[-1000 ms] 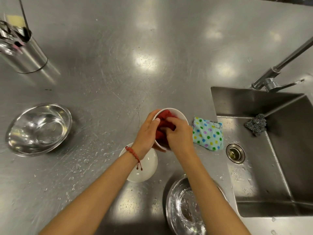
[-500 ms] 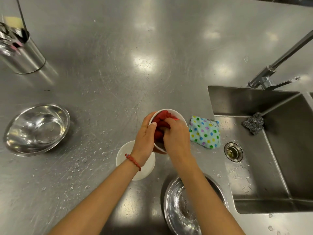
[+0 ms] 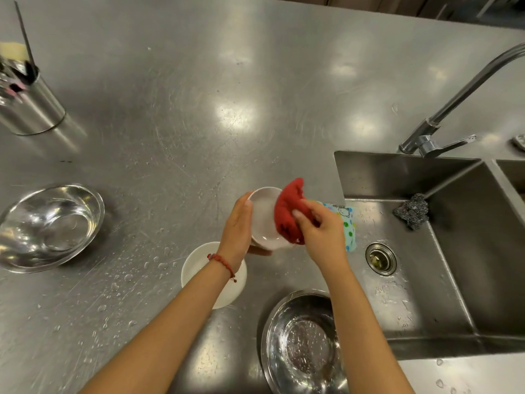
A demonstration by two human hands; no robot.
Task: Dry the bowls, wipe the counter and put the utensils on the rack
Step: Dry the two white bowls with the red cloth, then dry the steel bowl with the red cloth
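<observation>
- We are holding a small white bowl (image 3: 262,220) in the left hand (image 3: 237,228), raised above the steel tabletop (image 3: 199,109) and tilted so that its inside is facing right.
- The left grip is curling around the bowl's left rim, with the thumb passing beneath the bowl.
- We are holding a bunched red cloth (image 3: 288,211) in the right hand (image 3: 321,231); the right grip is closing around the cloth, fingers curled.
- The cloth is touching the right rim of the bowl and is covering part of its inside.
- A second white bowl (image 3: 199,268) is sitting upright on the tabletop, partly under the left forearm.
- A steel bowl (image 3: 51,226) is resting at the left edge of the tabletop, well apart from the hands.
- Another steel bowl (image 3: 298,345), spotted with water, is sitting near the bottom edge, beside the sink (image 3: 454,251).
- A polka-dot cloth (image 3: 350,228) is lying at the sink's left edge, partly hidden by the right hand.
- A steel scourer (image 3: 412,211) is lying inside the sink, and the tap (image 3: 443,132) is standing behind it.
- A steel utensil holder (image 3: 31,106) is standing at the far left.
- Water droplets (image 3: 127,277) are scattered on the tabletop near the white bowls.
</observation>
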